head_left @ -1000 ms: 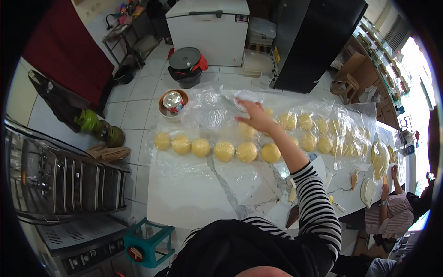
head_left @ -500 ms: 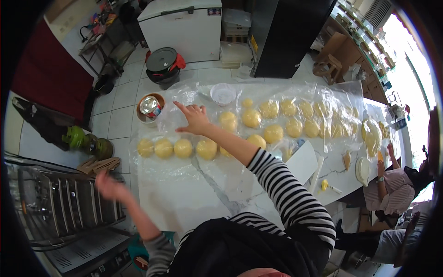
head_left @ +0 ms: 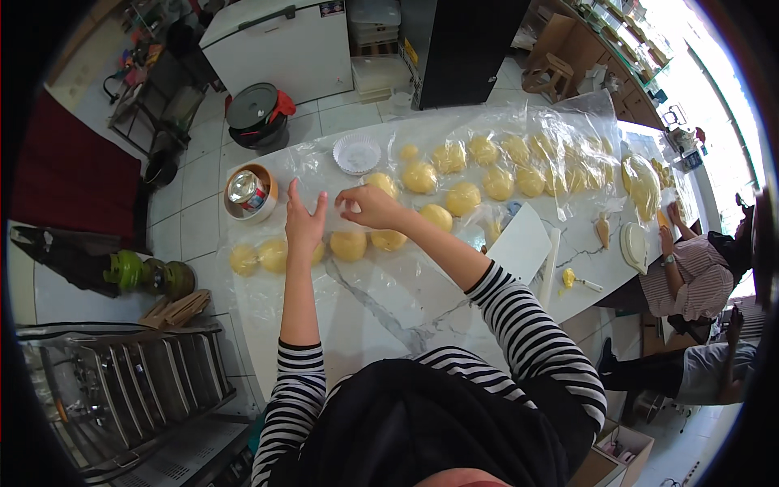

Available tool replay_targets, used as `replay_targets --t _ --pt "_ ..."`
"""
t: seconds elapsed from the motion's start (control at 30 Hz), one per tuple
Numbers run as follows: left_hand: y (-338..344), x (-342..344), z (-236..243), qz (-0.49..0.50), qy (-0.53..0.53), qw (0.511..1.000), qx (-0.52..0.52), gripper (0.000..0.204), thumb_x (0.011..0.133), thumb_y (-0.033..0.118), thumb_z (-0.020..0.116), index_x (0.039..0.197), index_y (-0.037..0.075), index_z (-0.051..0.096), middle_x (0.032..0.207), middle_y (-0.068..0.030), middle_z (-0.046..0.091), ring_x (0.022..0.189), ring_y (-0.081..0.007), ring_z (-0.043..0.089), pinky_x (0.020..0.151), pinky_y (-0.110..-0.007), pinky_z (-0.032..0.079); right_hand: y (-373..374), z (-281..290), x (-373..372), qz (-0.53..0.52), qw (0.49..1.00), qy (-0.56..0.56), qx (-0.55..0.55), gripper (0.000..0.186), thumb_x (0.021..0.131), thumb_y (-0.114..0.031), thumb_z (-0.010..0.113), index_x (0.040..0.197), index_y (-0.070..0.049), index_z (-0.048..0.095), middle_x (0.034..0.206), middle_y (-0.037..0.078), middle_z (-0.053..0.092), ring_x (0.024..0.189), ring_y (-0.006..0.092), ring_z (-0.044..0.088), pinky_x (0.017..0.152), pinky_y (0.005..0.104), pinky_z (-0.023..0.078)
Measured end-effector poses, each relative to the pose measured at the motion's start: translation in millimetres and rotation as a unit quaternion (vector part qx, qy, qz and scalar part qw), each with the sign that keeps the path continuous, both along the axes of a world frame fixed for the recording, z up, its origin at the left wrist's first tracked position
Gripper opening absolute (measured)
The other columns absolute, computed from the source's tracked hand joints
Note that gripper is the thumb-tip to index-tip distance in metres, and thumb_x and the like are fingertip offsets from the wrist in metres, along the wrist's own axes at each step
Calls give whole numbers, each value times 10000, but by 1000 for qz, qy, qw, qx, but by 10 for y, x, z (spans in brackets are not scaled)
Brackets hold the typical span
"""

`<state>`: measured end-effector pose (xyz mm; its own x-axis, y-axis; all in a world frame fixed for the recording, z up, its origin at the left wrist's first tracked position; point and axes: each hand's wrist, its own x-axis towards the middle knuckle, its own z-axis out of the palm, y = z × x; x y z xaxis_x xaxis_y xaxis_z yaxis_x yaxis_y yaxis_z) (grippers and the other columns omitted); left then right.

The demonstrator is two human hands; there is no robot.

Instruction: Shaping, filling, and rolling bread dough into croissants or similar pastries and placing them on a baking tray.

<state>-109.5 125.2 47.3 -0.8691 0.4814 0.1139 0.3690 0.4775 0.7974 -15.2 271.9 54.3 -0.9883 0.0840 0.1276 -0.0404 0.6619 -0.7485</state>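
Observation:
My left hand [head_left: 304,226] is raised over the near row of dough balls, its fingers spread and nothing in it. To its right is my right hand [head_left: 372,207], fingers bent, with a gap between thumb and forefinger; nothing shows in it. Both are above a clear plastic sheet [head_left: 324,166] spread over the table. Pale yellow dough balls lie in rows along it, among them one ball [head_left: 347,245] just below my right hand. My left forearm partly hides another dough ball [head_left: 274,255]. A white paper baking cup [head_left: 357,154] stands beyond my hands.
At the table's left end a bowl [head_left: 261,213] holds a can [head_left: 246,188]. A white board [head_left: 519,243], a piping bag [head_left: 603,230] and a yellow-smeared spatula [head_left: 586,282] lie rightward. A co-worker [head_left: 686,280] handles dough at the right end. A tray rack [head_left: 122,390] stands at left.
My left hand has come in from the left, off the table, to above the dough. The right hand has drawn its spread fingers into a curve. The view has shifted.

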Motion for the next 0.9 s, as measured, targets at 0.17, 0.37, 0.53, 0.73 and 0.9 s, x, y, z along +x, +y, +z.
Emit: replay_targets --t 0.17,0.37,0.53,0.73,0.9 --pt "-115 -55 1 -55 14 958 -281 461 816 407 564 1216 193 476 1238 -127 496 1082 -347 496 867 -511 365 120 -33 81 45 998 32 -9 282 757 -169 637 1019 -71 607 987 136 609 942 290 566 839 365 432" --pt "-45 -182 -369 -62 109 964 -236 402 786 379 592 1071 104 524 1100 -149 573 946 -335 566 817 -500 395 543 -23 23 -198 979 53 6 314 697 -70 615 1009 -98 618 1063 154 570 996 329 542 863 389 430" --pt "374 -232 -361 30 2 992 -124 427 790 278 600 1054 5 406 826 -187 638 822 -320 621 782 -407 454 650 -182 6 -204 964 -108 129 582 610 -135 702 1165 -179 531 1202 126 494 1122 318 468 894 498 379" --pt "543 -228 -245 -58 -299 942 137 467 726 95 612 1071 -2 313 906 -222 594 743 -294 632 726 -340 484 233 -216 90 -98 985 -102 99 1077 501 -386 813 1380 -283 200 1368 120 332 1279 362 282 964 631 201" --pt "462 -489 -333 68 -175 968 165 543 697 123 642 1110 17 306 985 -212 495 957 -323 529 816 -410 424 182 -346 -95 -146 981 -84 95 570 661 -350 715 1158 -120 558 1185 126 537 1230 290 395 1003 619 155"
